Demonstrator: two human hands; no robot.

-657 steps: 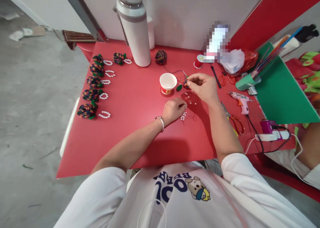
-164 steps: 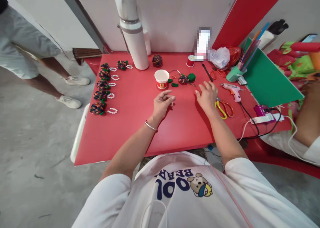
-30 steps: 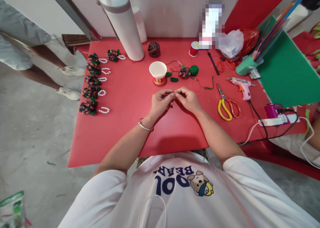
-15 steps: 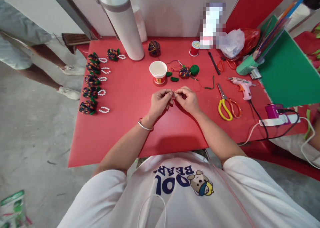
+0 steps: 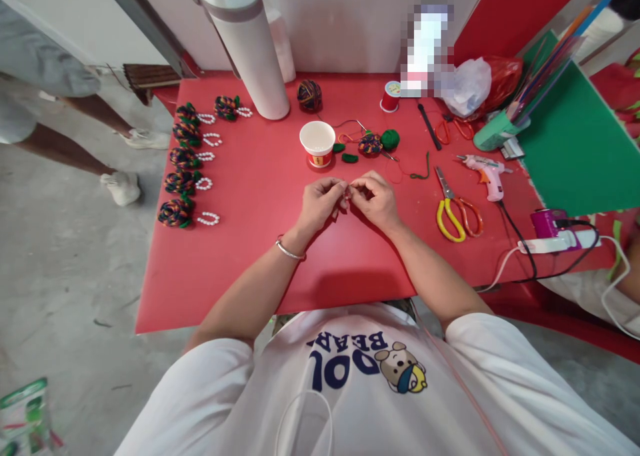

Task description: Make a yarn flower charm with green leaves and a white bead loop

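Observation:
My left hand (image 5: pixel 321 204) and my right hand (image 5: pixel 374 199) meet fingertip to fingertip above the middle of the red table (image 5: pixel 240 256). Both pinch a small pale thing between them, too small to name. Just beyond them stand a white paper cup (image 5: pixel 317 143), a multicoloured yarn flower (image 5: pixel 370 143), a green yarn ball (image 5: pixel 389 138) and small green leaf pieces (image 5: pixel 349 157).
Several yarn flowers (image 5: pixel 177 169) with bead loops (image 5: pixel 207 184) line the table's left side. A white flask (image 5: pixel 247 43), yarn ball (image 5: pixel 309 94) and red spool (image 5: pixel 389 97) stand behind. Yellow-and-orange scissors (image 5: pixel 455 209), a pink glue gun (image 5: pixel 484 173), cables and a power strip (image 5: pixel 555 244) lie right. A person's legs (image 5: pixel 75 129) are at left.
My hands have stayed pinched together in the same spot over the last second. The person at left has stepped, the shoe shifting further left.

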